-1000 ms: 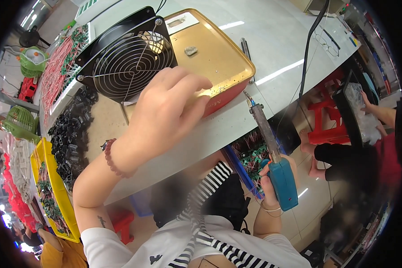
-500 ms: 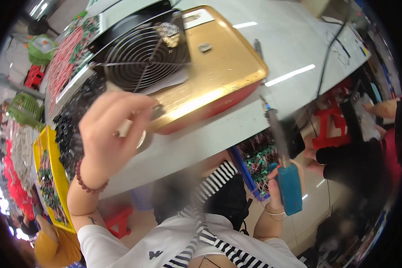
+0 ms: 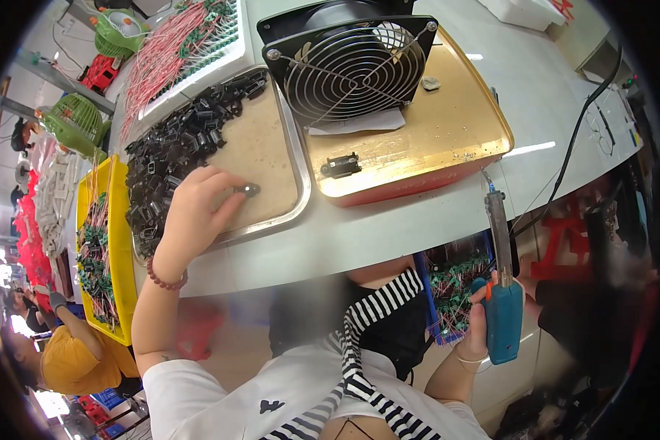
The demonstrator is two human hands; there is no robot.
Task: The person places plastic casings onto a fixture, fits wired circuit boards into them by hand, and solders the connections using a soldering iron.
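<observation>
My left hand (image 3: 202,209) is over the metal tray (image 3: 298,176), with thumb and fingertips pinched on a small black plastic part (image 3: 250,190). Beside it in the tray lies a heap of similar black parts (image 3: 176,150). A single black part (image 3: 342,165) rests on the near left corner of a gold-topped, red-sided tin (image 3: 389,165). Off the table's front edge at the right, my right hand (image 3: 479,330) grips a teal soldering gun (image 3: 504,319) by its handle. The gun points up, its tip close to the tin's right corner.
A black fan with a wire guard (image 3: 359,81) stands on the tin, behind the single part. A white foam tray (image 3: 191,81) of red wires is at the back left. A yellow bin (image 3: 125,271) and a blue bin (image 3: 427,308) hold wired boards. A dark cable (image 3: 576,136) crosses the right side.
My left hand has gone from the tin's near corner to the tray on the left. A black part now lies uncovered on the tin. The right hand still holds the gun.
</observation>
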